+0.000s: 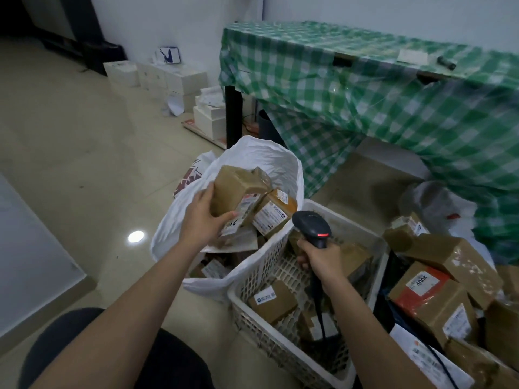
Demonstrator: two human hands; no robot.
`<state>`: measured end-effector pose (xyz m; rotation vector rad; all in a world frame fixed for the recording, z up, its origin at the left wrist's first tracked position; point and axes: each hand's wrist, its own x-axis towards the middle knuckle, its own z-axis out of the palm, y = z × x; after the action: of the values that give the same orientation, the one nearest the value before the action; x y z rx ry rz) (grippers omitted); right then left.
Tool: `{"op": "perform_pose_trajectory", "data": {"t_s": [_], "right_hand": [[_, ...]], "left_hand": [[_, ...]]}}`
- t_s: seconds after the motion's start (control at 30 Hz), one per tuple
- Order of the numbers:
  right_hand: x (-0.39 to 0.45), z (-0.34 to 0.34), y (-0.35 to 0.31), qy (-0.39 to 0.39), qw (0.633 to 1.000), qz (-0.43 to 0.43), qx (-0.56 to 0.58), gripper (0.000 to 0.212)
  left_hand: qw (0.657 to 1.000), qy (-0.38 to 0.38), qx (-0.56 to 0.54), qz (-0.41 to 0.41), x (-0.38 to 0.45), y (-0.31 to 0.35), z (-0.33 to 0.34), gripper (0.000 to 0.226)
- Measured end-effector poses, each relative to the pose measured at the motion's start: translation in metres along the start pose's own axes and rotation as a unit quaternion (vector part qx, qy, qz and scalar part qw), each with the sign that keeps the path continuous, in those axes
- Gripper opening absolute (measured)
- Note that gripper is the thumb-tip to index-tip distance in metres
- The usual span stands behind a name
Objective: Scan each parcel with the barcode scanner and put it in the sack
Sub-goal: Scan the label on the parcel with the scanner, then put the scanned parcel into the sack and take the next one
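Two hands are working: left hand (206, 217) is grasping a parcel (238, 192) directly over the sack (280, 161); right hand (323, 258) is gripping the scanner (311, 224).

Dim indoor light, greenish-grey cast, low contrast. Bright round reflection of ceiling lamp on glossy floor tiles (136, 236) at 9 o'clock. Darkest zone at 11 o'clock corner. Deep shadow under checked tablecloth (365, 88) at 2 o'clock. Red glow on barcode scanner (313, 224) near centre. Wide-angle bend: table edge curves at 1 o'clock. Motion smear on cloth and parcels at 3 o'clock; overall soft, compressed detail, labels unreadable.
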<state>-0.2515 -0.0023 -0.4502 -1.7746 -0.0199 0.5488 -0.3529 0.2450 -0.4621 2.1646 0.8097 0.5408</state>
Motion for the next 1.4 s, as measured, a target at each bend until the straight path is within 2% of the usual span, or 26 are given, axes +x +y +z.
{"op": "perform_pose_trajectory", "data": {"t_s": [0.07, 0.1, 0.13, 0.33, 0.4, 0.5, 0.63, 0.73, 0.87, 1.0, 1.07, 1.13, 1.3, 1.4], "right_hand": [[0.013, 0.009, 0.001, -0.010, 1.000, 0.010, -0.005, 0.005], [0.019, 0.013, 0.002, -0.014, 1.000, 0.012, -0.007, 0.006], [0.023, 0.016, 0.003, -0.017, 1.000, 0.015, -0.011, 0.006], [0.033, 0.007, 0.028, -0.043, 0.997, 0.043, -0.038, 0.015], [0.033, -0.006, 0.038, -0.032, 0.997, 0.053, -0.054, 0.013], [0.033, -0.030, 0.053, -0.009, 0.994, 0.066, -0.084, 0.010], [0.042, -0.061, 0.070, 0.020, 0.992, 0.084, -0.090, 0.009], [0.054, -0.079, 0.078, 0.017, 0.993, 0.100, -0.065, 0.009], [0.076, -0.100, 0.089, 0.026, 0.994, 0.104, -0.030, 0.007], [0.090, -0.115, 0.100, 0.020, 0.994, 0.106, -0.011, 0.014], [0.094, -0.118, 0.105, 0.020, 0.994, 0.109, 0.006, 0.014], [0.097, -0.121, 0.110, 0.026, 0.994, 0.106, 0.020, 0.011], [0.099, -0.127, 0.120, 0.026, 0.993, 0.108, 0.029, 0.014], [0.099, -0.129, 0.123, 0.030, 0.993, 0.108, 0.033, 0.015]], "left_hand": [[0.976, -0.088, 0.199, 0.001, 0.012, -0.015, 0.009, 0.094], [0.956, -0.130, 0.261, -0.001, 0.015, -0.018, 0.013, 0.089], [0.950, -0.152, 0.274, -0.001, 0.015, -0.019, 0.017, 0.085], [0.986, -0.151, 0.056, 0.035, -0.001, -0.012, 0.037, 0.044], [0.986, -0.163, -0.003, 0.029, -0.018, 0.000, 0.048, 0.036], [0.978, -0.203, -0.037, 0.037, -0.043, 0.021, 0.074, 0.030], [0.954, -0.295, -0.047, 0.020, -0.064, 0.026, 0.133, 0.033], [0.942, -0.333, -0.032, -0.012, -0.067, 0.020, 0.179, 0.040], [0.924, -0.380, 0.036, -0.026, -0.058, 0.002, 0.243, 0.046], [0.878, -0.475, 0.058, -0.033, -0.064, -0.001, 0.306, 0.066], [0.849, -0.520, 0.098, -0.005, -0.074, -0.005, 0.332, 0.081], [0.829, -0.541, 0.140, 0.022, -0.079, -0.012, 0.349, 0.086], [0.840, -0.520, 0.151, 0.025, -0.077, -0.022, 0.364, 0.077], [0.880, -0.455, 0.140, 0.013, -0.079, -0.030, 0.364, 0.067]]}}
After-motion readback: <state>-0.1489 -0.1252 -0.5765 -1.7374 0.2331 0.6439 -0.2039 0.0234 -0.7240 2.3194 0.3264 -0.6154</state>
